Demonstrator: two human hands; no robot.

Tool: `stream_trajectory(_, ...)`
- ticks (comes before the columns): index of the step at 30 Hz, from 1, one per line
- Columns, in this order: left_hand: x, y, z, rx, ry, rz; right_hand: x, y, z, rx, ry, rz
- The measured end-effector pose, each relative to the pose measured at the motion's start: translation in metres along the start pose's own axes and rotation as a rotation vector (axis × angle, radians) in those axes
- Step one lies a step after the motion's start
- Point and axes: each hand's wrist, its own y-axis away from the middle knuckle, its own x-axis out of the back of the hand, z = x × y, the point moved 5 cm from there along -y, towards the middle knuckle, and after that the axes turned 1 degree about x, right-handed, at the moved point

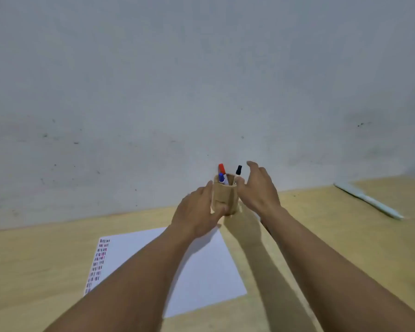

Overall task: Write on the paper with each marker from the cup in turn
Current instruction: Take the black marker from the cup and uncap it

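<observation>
Left hand wraps the cup, thumb across its front, at the back of the desk near the wall. Right hand hovers beside the rim, fingers spread, gripping nothing. Red, blue and black markers stand inside. Paper lies nearer, marks down its left edge.

One view only, taken from a head-worn wide-angle cam, aimed fwd and slightly down. The wall fills the upper half; the table is seen at arm's reach below, both forearms entering from the bottom edge. No 2nd view, so nothing shared.
</observation>
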Motion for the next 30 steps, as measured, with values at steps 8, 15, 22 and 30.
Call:
stream_trajectory(8, -0.036, -0.043, -0.003, 0.15, 0.29, 0.113, -0.024, -0.039, 0.017, -0.101, -0.042, -0.022)
stream_trajectory(15, -0.051, -0.053, -0.004, 0.221, 0.363, 0.168, -0.031, -0.05, 0.025, -0.111, -0.074, 0.029)
stream_trajectory(22, -0.054, -0.054, -0.006, 0.254, 0.336, 0.162, -0.024, -0.05, 0.02, -0.13, -0.207, 0.097)
stream_trajectory(30, -0.044, -0.045, -0.007, 0.311, 0.317, 0.124, 0.023, -0.039, -0.011, 0.006, -0.262, 0.191)
